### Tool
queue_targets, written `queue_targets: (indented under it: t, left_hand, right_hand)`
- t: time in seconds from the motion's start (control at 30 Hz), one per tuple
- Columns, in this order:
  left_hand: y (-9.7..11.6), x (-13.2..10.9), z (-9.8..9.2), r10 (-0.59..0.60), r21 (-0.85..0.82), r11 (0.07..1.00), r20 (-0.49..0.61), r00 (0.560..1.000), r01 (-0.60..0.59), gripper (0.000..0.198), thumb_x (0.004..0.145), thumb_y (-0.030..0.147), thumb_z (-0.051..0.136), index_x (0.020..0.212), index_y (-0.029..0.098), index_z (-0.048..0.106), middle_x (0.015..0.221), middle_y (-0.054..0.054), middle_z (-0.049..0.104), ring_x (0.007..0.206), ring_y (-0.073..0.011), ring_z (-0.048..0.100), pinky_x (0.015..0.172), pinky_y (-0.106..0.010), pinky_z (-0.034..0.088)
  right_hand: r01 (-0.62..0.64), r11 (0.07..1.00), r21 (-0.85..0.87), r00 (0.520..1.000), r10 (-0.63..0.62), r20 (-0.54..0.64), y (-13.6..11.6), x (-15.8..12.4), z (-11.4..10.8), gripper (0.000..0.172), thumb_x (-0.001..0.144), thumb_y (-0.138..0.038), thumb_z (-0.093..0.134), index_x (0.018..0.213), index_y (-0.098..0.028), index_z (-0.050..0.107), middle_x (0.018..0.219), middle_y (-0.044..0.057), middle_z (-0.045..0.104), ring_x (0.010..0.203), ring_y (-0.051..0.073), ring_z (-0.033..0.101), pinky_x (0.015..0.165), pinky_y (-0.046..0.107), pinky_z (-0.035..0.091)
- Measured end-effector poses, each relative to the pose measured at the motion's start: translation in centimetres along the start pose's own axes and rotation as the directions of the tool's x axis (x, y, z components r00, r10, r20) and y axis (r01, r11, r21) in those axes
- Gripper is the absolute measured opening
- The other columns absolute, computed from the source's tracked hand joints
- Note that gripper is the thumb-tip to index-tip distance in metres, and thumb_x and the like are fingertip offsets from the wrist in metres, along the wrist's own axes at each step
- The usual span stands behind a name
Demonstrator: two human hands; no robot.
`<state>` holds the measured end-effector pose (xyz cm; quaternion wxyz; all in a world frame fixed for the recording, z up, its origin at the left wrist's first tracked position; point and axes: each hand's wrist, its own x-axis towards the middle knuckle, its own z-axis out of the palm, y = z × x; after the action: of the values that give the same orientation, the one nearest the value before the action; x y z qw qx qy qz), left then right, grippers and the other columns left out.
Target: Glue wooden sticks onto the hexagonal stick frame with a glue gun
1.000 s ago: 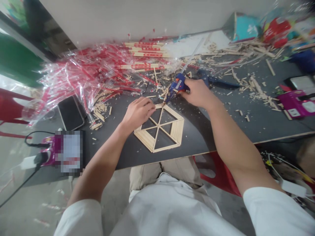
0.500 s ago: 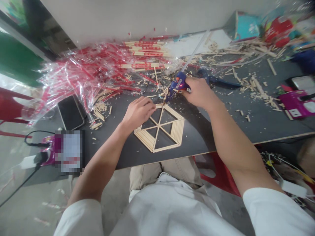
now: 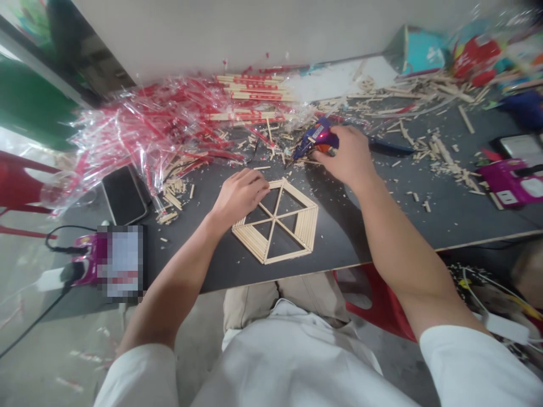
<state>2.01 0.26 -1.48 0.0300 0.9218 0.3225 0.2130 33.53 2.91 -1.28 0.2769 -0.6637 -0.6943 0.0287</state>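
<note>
A flat hexagon of wooden sticks (image 3: 292,229) with crossing spokes lies on the dark table (image 3: 382,226) in front of me. My left hand (image 3: 240,195) rests curled on its upper left edge, fingers pressed down on the sticks. My right hand (image 3: 345,155) is closed round a blue glue gun (image 3: 314,138), which lies low over the table beyond the hexagon, nozzle pointing left and a red light showing.
A heap of clear and red wrappers (image 3: 161,127) with packed chopsticks fills the far left. A black phone (image 3: 123,195) lies at the left, a purple power strip (image 3: 91,265) at the near left. Stick offcuts (image 3: 441,150) and another purple strip (image 3: 509,181) lie right.
My right hand has drawn the glue gun away from the hexagon's top corner, up and to the right, and lowered it towards the table. My left hand has stayed on the hexagon.
</note>
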Motion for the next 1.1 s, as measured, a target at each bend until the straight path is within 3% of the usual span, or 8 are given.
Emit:
queue_targets:
  t: [0.13,0.23,0.37,0.43,0.53,0.73,1.0,1.1]
  left_hand:
    - [0.0,0.0,-0.1,-0.005,-0.003,1.0,0.014,1.0,0.005,0.027,0.11,0.031,0.054,0.104,0.018,0.077,0.11,-0.01,0.077,0.101,-0.0226,0.07,0.089,-0.037,0.056]
    - [0.1,0.0,-0.2,-0.005,-0.004,1.0,0.016,1.0,0.005,0.026,0.11,0.031,0.055,0.104,0.019,0.076,0.11,-0.01,0.077,0.101,-0.0225,0.07,0.088,-0.036,0.056]
    - [0.2,0.0,-0.2,-0.009,0.009,1.0,0.016,1.0,0.008,0.028,0.111,0.031,0.053,0.104,0.019,0.076,0.109,-0.009,0.076,0.101,-0.0224,0.069,0.087,-0.036,0.055]
    - [0.1,0.0,-0.1,-0.004,0.018,1.0,0.011,1.0,0.004,0.028,0.111,0.032,0.053,0.103,0.018,0.076,0.108,-0.009,0.076,0.1,-0.0225,0.069,0.087,-0.036,0.055]
    - [0.1,-0.1,0.1,0.002,0.025,1.0,0.003,1.0,-0.002,0.027,0.11,0.031,0.054,0.103,0.018,0.076,0.109,-0.009,0.076,0.1,-0.0225,0.069,0.087,-0.036,0.055]
    - [0.1,-0.1,0.0,0.0,0.015,1.0,0.003,1.0,0.0,0.026,0.11,0.03,0.054,0.104,0.018,0.077,0.109,-0.009,0.077,0.1,-0.022,0.069,0.088,-0.037,0.055]
    - [0.2,0.0,0.0,0.0,0.023,1.0,0.003,1.0,0.0,0.027,0.111,0.03,0.054,0.104,0.018,0.077,0.108,-0.009,0.077,0.1,-0.0219,0.07,0.087,-0.036,0.055]
    - [0.2,0.0,0.0,0.002,0.027,1.0,0.0,1.0,-0.002,0.027,0.11,0.03,0.054,0.103,0.018,0.077,0.107,-0.009,0.077,0.1,-0.022,0.07,0.087,-0.036,0.055]
  right_hand:
    - [0.003,0.994,0.114,0.999,0.002,-0.04,-3.0,-1.0,-0.9,0.02,0.094,-0.034,0.072,0.111,-0.021,0.07,0.122,0.018,0.071,0.112,0.034,0.067,0.102,0.052,0.052]
    - [0.016,0.976,0.218,0.998,-0.03,0.062,-6.1,-2.2,-1.1,0.013,0.095,-0.037,0.071,0.098,-0.024,0.071,0.105,0.012,0.076,0.094,0.028,0.07,0.092,0.046,0.054]
    - [-0.09,0.948,0.306,0.948,-0.013,0.317,-8.2,-3.4,-0.4,0.027,0.085,-0.047,0.083,0.092,-0.024,0.071,0.084,0.006,0.075,0.075,0.024,0.068,0.077,0.04,0.052]
    - [-0.152,0.943,0.297,0.928,0.033,0.371,-8.2,-3.6,0.3,0.035,0.079,-0.052,0.089,0.085,-0.024,0.069,0.078,0.005,0.074,0.072,0.023,0.066,0.073,0.038,0.05]
    - [-0.184,0.939,0.289,0.933,0.075,0.353,-7.8,-3.6,1.2,0.037,0.076,-0.051,0.092,0.079,-0.023,0.067,0.077,0.005,0.073,0.071,0.022,0.065,0.071,0.036,0.048]
    - [-0.183,0.937,0.297,0.934,0.072,0.349,-7.8,-3.5,1.5,0.022,0.081,-0.034,0.085,0.075,-0.024,0.067,0.078,0.005,0.075,0.075,0.023,0.067,0.073,0.037,0.049]
    - [-0.136,0.953,0.271,0.965,0.065,0.255,-7.3,-3.5,2.3,0.014,0.087,-0.032,0.074,0.077,-0.024,0.07,0.081,0.005,0.079,0.076,0.024,0.07,0.077,0.039,0.053]
    - [-0.122,0.959,0.257,0.963,0.052,0.265,-7.2,-3.4,2.1,0.019,0.094,-0.028,0.064,0.076,-0.024,0.07,0.079,0.006,0.078,0.074,0.024,0.07,0.079,0.039,0.052]
